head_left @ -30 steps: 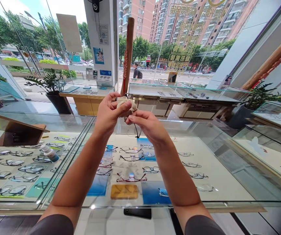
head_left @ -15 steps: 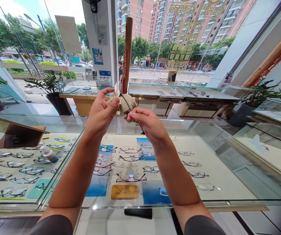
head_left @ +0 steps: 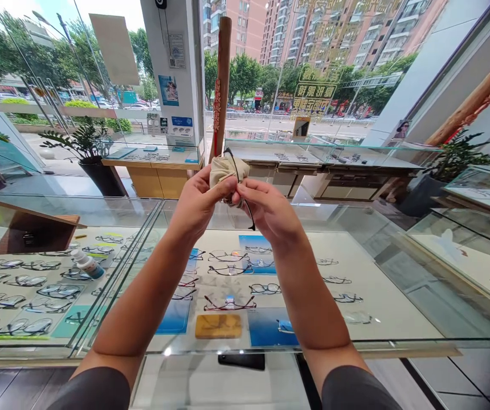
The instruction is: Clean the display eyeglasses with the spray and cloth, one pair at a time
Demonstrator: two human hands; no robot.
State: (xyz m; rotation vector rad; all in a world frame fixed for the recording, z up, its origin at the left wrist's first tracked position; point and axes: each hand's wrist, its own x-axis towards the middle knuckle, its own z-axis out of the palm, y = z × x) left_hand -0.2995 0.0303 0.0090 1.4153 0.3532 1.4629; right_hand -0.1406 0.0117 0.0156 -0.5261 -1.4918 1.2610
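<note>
Above the glass counter, my two hands meet around a bunched beige cloth [head_left: 223, 166]. A pair of glasses [head_left: 251, 218] with thin dark parts is wrapped in it; one slim black length curves over the cloth and another pokes out below my fingers. My left hand [head_left: 200, 196] is closed on the cloth, its thumb pressed across the front. With thumb and fingers pinched together, my right hand [head_left: 266, 202] grips the glasses at the cloth's right side. The lenses and most of the frame are hidden by cloth and fingers.
Beneath my arms is a glass display counter [head_left: 330, 336] with rows of spectacle frames [head_left: 230, 304] and an amber block [head_left: 218, 326]. A spray bottle [head_left: 86, 265] lies on the left counter near a wooden stand [head_left: 35, 228]. A black phone-like object [head_left: 241, 361] sits low in front.
Both hands have shifted slightly right with the cloth and glasses. My left hand has come closer to the right one, its thumb now across the cloth. The view has tilted down a little.
</note>
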